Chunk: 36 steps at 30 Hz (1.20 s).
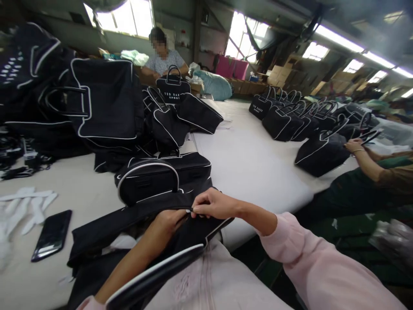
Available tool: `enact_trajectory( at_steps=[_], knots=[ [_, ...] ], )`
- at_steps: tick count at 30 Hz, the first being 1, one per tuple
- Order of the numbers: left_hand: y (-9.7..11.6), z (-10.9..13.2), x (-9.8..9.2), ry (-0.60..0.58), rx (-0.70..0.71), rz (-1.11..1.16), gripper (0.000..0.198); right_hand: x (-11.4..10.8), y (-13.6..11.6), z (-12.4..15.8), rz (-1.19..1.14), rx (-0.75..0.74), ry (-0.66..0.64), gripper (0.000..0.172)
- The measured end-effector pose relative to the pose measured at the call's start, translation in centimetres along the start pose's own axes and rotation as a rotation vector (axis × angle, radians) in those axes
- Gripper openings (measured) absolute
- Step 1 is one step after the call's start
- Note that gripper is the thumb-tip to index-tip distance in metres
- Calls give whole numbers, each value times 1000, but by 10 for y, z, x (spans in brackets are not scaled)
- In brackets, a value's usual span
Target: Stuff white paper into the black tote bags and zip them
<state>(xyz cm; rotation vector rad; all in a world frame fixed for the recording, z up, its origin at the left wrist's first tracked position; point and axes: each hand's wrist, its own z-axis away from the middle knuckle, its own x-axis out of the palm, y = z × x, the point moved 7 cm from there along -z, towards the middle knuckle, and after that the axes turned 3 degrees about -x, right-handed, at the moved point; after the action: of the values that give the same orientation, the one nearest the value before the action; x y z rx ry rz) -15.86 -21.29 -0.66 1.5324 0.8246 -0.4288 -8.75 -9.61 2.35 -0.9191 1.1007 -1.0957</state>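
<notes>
A black bag with white piping lies unzipped on the table edge, against my body, its two handles spread apart. My right hand pinches at the bag's zipper opening, near its right end, thumb and fingers pressed together on a small part of the zipper. My left hand reaches into the opening from the left, just beside the right hand; its fingertips are hidden under the black fabric. Some white material shows inside the bag.
Piled black bags stand at the left and behind. A phone and white strips lie at the left. More bags line the right side, where a person's hand holds a handle. Another person sits across the table.
</notes>
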Motion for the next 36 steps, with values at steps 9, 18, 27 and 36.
enact_trajectory(
  at_steps=[9, 18, 27, 36],
  knots=[
    [30, -16, -4, -23, 196, 3, 33, -29, 52, 10, -372, 162, 170, 24],
    [5, -48, 6, -287, -211, 40, 26, -44, 61, 8, -327, 116, 306, 21],
    [1, 31, -65, -66, -242, -23, 30, -46, 61, 19, -256, 130, 312, 38],
    [-145, 179, -117, 737, -718, 203, 65, -45, 51, 7, -212, 202, 282, 49]
  ],
)
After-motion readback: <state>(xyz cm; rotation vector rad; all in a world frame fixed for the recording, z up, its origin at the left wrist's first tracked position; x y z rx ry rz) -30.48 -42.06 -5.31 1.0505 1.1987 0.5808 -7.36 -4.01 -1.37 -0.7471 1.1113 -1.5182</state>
